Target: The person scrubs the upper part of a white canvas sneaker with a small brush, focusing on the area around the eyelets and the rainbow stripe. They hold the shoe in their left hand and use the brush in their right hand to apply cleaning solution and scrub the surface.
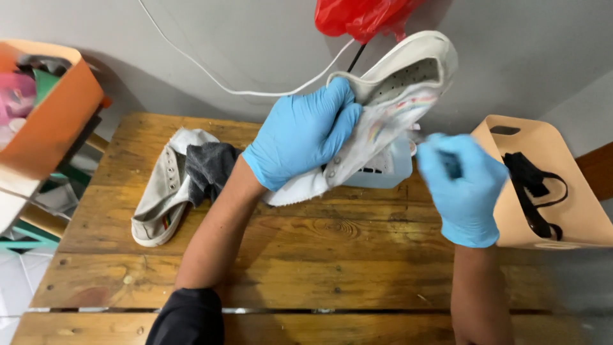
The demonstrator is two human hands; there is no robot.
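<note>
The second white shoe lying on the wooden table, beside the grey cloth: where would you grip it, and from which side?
Probably the heel end of the white shoe, coming from the near left. It lies on its side, sole edge toward the table's left edge, and the grey cloth covers part of its opening on the right. The left hand is occupied with the other shoe; the right hand looks blurred.

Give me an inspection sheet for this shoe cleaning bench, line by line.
Surface: worn wooden table.
Job's things: white shoe held up; second shoe lying on the table, grey cloth on it.
Clutter: pale plastic container; tan bin with black straps; orange bin.
Grippers: left hand gloved, gripping the white shoe; right hand gloved, blurred, holding something small.
Cables: white cable along the wall.
Surroundings: grey wall, red bag hanging.
</note>
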